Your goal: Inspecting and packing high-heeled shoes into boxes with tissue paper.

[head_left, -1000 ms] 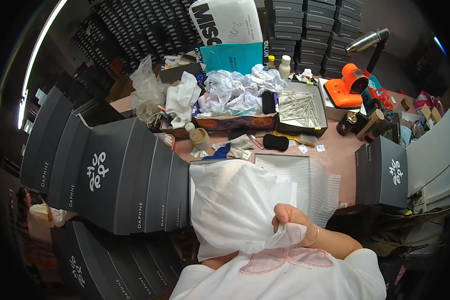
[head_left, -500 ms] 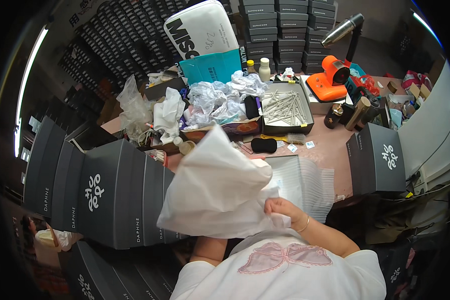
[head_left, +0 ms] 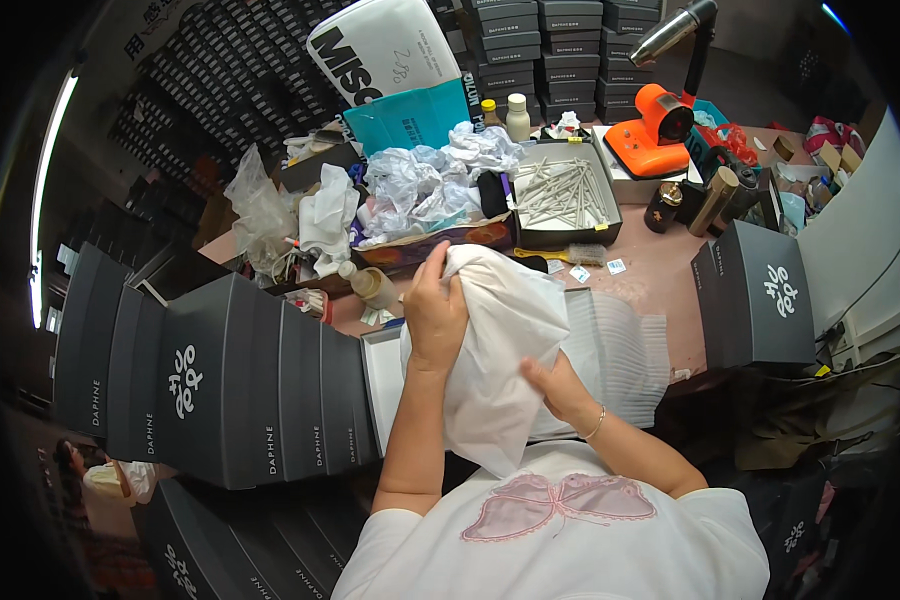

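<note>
A thin white wrapping sheet [head_left: 500,345], loose and bag-like, hangs in folds in front of my chest. My left hand [head_left: 436,318] grips its upper left side, fingers pointing up and closed on the edge. On the lower right side my right hand [head_left: 558,390] pinches it, with the thumb on the near face and the other fingers partly hidden. The top of the sheet bulges roundly, but whatever is inside is hidden. Behind and below it lies an open box [head_left: 381,372] with a white inside. A ribbed translucent sheet [head_left: 630,365] spreads over the box's right side.
Dark shoe boxes [head_left: 205,390] stand in a row at the left, with another dark box [head_left: 755,295] at the right. Farther back are crumpled white paper [head_left: 420,190], a box of white sticks [head_left: 567,190], an orange device [head_left: 650,135] and a yellow-handled brush [head_left: 585,256].
The white sheet has turned from slanting leftward to hanging upright. My left hand, formerly hidden behind it, now shows on its left side. My right hand has shifted slightly up and left.
</note>
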A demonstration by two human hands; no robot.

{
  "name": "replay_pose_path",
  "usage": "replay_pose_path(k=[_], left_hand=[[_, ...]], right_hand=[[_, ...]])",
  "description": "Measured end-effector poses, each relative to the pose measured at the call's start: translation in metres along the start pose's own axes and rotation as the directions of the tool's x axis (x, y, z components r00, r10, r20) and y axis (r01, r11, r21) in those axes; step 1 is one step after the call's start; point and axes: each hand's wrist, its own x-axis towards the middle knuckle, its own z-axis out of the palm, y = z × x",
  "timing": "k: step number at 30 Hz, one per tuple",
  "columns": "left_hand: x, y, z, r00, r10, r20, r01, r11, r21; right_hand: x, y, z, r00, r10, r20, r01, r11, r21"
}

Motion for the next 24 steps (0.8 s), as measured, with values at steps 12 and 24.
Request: replay_pose_path(k=[12,24], left_hand=[[-0.009,0.012,0.024,0.742,0.088,0.664,0.070,0.976,-0.208],[0.016,0.079,0.011,0.722,0.185,0.666,0.413,0.658,-0.630]], right_hand=[[0.002,-0.036,-0.091,0.967,-0.083,-0.241,0.145,0.958,0.249],[-0.014,0.009,-0.115,0.995,0.055,-0.078,-0.075,0.955,-0.287]])
